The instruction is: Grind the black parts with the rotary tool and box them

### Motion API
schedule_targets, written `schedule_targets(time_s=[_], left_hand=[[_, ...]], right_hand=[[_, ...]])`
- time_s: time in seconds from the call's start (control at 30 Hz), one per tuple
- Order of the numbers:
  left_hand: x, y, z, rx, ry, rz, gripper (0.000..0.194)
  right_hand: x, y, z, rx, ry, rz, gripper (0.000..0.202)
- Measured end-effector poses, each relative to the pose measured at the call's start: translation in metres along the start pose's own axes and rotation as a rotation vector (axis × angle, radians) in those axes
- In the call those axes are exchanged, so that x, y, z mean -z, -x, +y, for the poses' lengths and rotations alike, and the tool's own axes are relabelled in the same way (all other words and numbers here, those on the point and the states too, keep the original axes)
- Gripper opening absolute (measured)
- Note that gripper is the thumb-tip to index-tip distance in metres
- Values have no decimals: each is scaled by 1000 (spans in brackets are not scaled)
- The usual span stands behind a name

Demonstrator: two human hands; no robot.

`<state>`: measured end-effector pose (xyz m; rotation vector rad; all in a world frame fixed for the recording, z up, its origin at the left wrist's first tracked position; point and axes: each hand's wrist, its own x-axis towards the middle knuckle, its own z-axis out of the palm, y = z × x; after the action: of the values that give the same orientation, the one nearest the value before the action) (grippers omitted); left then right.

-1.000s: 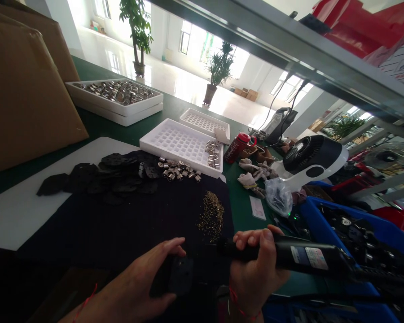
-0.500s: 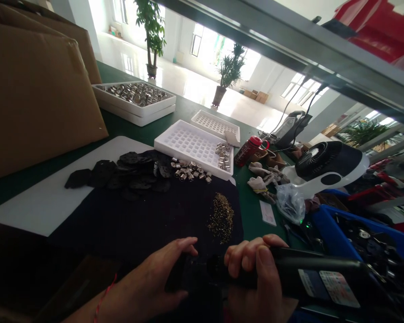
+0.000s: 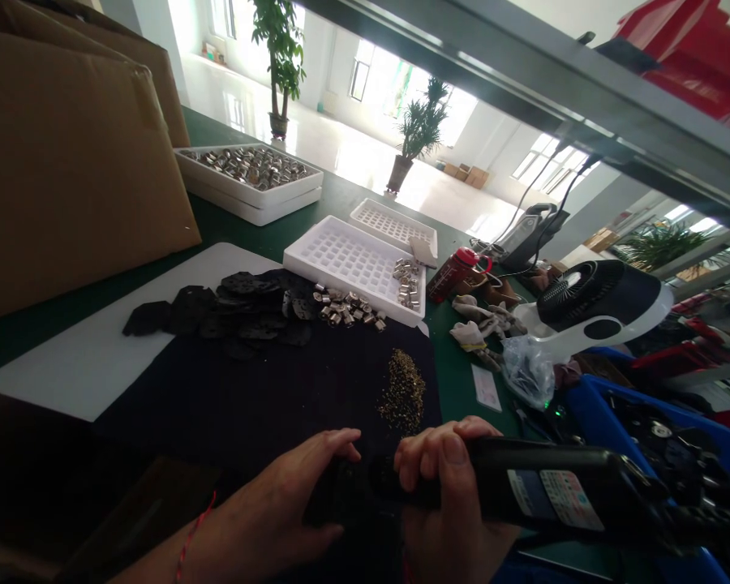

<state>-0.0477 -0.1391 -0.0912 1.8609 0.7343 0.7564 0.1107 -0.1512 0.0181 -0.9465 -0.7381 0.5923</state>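
Black tool (image 3: 547, 491) within right fingers (image 3: 427, 461)

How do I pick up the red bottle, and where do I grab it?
Grab the red bottle around its body, just under the lid. The body looks rounded, so fingers should wrap around it well. I'd come from the near side, over the green table, because the white tray is close on the left.

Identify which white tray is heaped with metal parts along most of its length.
The far-left tray, beside the cardboard box. The middle tray has just a small cluster at its right end; the smaller tray behind it shows none.
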Motion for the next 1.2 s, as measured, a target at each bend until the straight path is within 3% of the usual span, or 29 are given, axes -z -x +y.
schedule_targets(time_s=[0.23,0.43,0.63,0.7,0.8,0.93,1.2], left_hand=[[6,-4,10,75,21,-50,95],[8,-6,15,68,27,-45,90],[9,-7,18,78,16,-41,80],[7,-6,17,75,-5,-23,81],[5,-4,14,63,-33,1,83],[5,-3,15,72,-53,13,85],[6,-2,15,83,-105,66,84]], right_hand=[[2,3,4,17,75,-107,19],[1,6,9,21,160,-143,20],[2,5,5,21,99,-121,16],[6,3,-1,10,24,-74,12],[15,-4,-10,66,-59,100,7],[28,-18,-10,157,18,334,15],[34,-38,14,155,39,370,16]])
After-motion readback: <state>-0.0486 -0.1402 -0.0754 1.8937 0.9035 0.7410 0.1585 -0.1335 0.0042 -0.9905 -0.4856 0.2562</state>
